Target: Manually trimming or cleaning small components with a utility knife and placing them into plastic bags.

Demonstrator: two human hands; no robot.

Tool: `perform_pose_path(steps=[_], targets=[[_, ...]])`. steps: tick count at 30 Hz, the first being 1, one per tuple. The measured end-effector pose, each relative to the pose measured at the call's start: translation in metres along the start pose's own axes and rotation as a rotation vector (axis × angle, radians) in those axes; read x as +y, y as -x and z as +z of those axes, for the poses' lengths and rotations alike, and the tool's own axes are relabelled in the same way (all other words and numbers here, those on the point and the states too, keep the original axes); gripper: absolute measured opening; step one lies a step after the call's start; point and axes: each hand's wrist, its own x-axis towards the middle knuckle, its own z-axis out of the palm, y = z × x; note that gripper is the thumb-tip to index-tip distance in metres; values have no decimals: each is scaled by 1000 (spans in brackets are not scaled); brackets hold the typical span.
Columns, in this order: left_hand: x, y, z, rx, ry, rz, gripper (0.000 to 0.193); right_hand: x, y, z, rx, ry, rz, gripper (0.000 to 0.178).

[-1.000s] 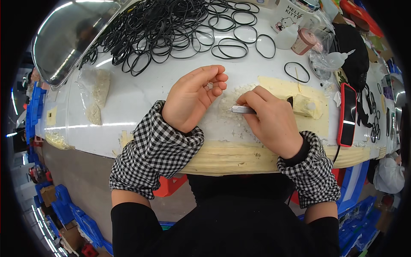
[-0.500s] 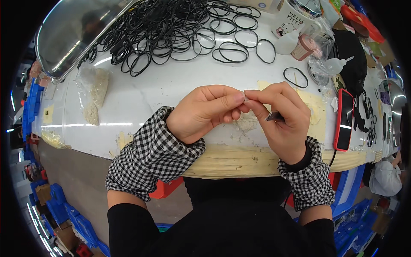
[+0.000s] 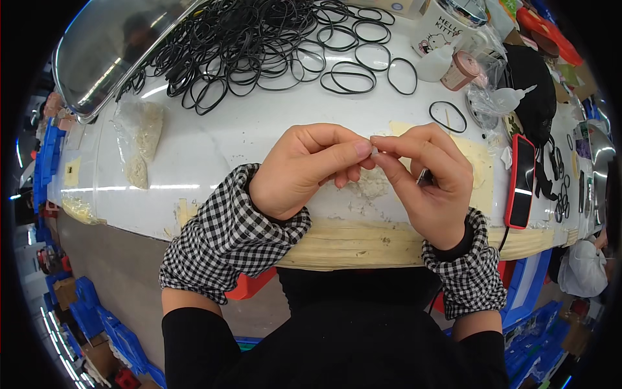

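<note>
Above the table's front edge my two hands meet fingertip to fingertip. My left hand (image 3: pixel 301 170) is closed in a pinch of thumb and forefinger on a tiny whitish piece (image 3: pixel 374 152), too small to name. At that same piece are the thumb and forefinger of my right hand (image 3: pixel 435 176). A slim dark metallic tool (image 3: pixel 425 175) lies in the curled fingers of the right hand; most of it is hidden. Just beneath the hands, a little heap of small pale pieces (image 3: pixel 371 186) is spread on the white table (image 3: pixel 227 146), partly covered by the fingers.
A big tangle of black rubber bands (image 3: pixel 240 48) fills the back; one loose band (image 3: pixel 448 117) lies nearer. Left are a clear bag of pale pieces (image 3: pixel 149 133) and a shiny metal lid (image 3: pixel 110 55). Right are a red-cased phone (image 3: pixel 521 181), a white cup (image 3: pixel 440 32) and a squeeze bottle (image 3: pixel 434 65).
The right fingers have shifted slightly and the dark tool shows less in them. The left hand has tilted a little. The whitish piece stays between the fingertips.
</note>
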Motion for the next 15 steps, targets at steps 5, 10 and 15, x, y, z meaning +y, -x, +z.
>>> perform_pose_path(steps=[5,10,15], targets=[[0,0,0,10,43,-26,19,-1,0,0,25,20,0,25],[-9,-4,-5,-104,212,-31,21,-3,1,1,26,41,-39,24],[-6,-2,4,-121,229,-51,22,-3,-1,-2,-23,82,-59,22]])
